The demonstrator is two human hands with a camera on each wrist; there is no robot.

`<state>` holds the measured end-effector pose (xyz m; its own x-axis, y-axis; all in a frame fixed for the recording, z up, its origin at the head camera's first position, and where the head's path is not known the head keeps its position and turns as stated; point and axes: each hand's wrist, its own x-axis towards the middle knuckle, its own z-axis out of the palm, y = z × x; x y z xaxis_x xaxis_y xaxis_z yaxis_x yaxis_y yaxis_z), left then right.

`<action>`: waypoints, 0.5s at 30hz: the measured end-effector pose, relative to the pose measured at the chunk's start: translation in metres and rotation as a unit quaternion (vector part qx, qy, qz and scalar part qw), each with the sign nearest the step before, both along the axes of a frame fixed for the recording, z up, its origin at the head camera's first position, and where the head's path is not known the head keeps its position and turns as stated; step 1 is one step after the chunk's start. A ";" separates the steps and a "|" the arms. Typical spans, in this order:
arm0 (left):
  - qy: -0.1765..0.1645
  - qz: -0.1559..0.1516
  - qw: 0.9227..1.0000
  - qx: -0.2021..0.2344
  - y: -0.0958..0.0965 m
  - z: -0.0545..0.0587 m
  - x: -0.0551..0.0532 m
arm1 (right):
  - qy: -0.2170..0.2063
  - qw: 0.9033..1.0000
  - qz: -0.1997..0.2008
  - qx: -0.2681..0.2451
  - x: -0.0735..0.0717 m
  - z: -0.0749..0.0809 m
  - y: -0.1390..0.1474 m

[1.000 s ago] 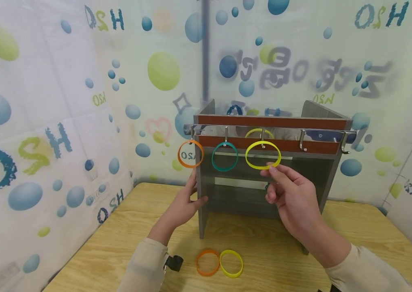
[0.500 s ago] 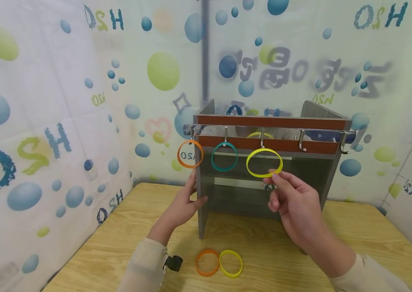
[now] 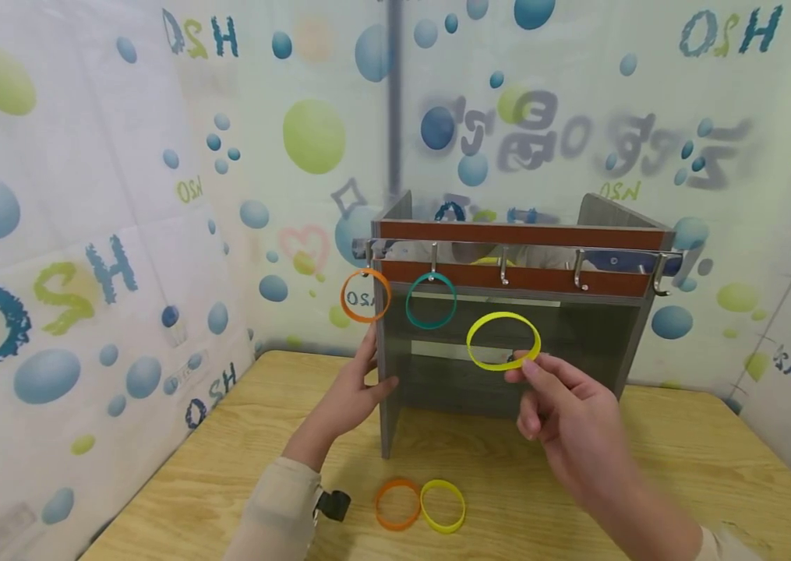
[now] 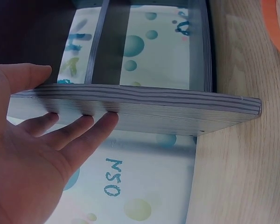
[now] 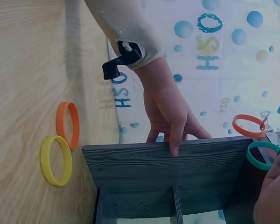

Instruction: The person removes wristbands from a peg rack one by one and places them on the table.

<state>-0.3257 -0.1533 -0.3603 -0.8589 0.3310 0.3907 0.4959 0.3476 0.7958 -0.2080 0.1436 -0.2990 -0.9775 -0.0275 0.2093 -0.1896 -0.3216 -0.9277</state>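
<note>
The thin yellow rubbery ring [image 3: 496,366] is lower now than it was a second ago. Then it was up by the middle hook [image 3: 503,265]; now it is below that hook and apart from it, in front of the shelf. The right hand [image 3: 573,413] came down with it and pinches its bottom edge between thumb and finger. The left hand [image 3: 342,397] has stayed in the same place. It grips the side board of the grey wooden shelf [image 3: 386,397], with the thumb on one side and the fingers on the other.

A thin orange ring [image 3: 367,320] and a thin teal ring [image 3: 432,326] hang from the first two hooks on the left, just as before. All the hooks are on a shiny metal bar [image 3: 549,255] across the red-brown front of the shelf. The right hand hides part of the shelf. Another orange ring [image 3: 397,527] and another yellow ring [image 3: 446,531] lie side by side in front of the shelf. A small black thing [image 3: 334,506] sits on the left sleeve [image 3: 276,506].

The table [image 3: 227,444] is light wood with wavy lines. Behind it hangs a pale sheet [image 3: 255,156] with blue and green dots and letters.
</note>
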 end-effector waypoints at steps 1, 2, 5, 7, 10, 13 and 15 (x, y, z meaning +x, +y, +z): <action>0.000 -0.001 1.000 0.000 0.000 0.000 0.000 | -0.002 1.000 0.001 0.003 0.001 -0.001 0.000; 0.001 -0.001 1.000 0.000 -0.001 -0.001 0.000 | -0.004 1.000 0.002 0.007 0.002 -0.003 0.000; 0.000 -0.003 1.000 0.002 -0.001 -0.001 -0.001 | -0.013 1.000 0.001 0.021 0.004 -0.007 -0.001; -0.002 -0.004 1.000 0.004 -0.001 -0.001 -0.001 | -0.024 0.999 -0.001 0.035 0.005 -0.010 -0.001; -0.003 -0.004 1.000 0.005 0.000 0.000 0.000 | -0.046 0.997 -0.004 0.056 0.005 -0.016 -0.002; -0.003 -0.003 1.000 0.004 0.000 0.000 0.000 | -0.062 0.996 -0.010 0.067 0.004 -0.022 -0.002; -0.003 -0.003 1.000 0.004 0.001 0.001 0.001 | -0.073 0.995 -0.014 0.069 0.003 -0.026 -0.002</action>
<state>-0.3251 -0.1526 -0.3598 -0.8592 0.3331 0.3882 0.4933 0.3384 0.8013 -0.2050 0.1417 -0.3255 -0.9980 -0.0181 0.0608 -0.0564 -0.1856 -0.9810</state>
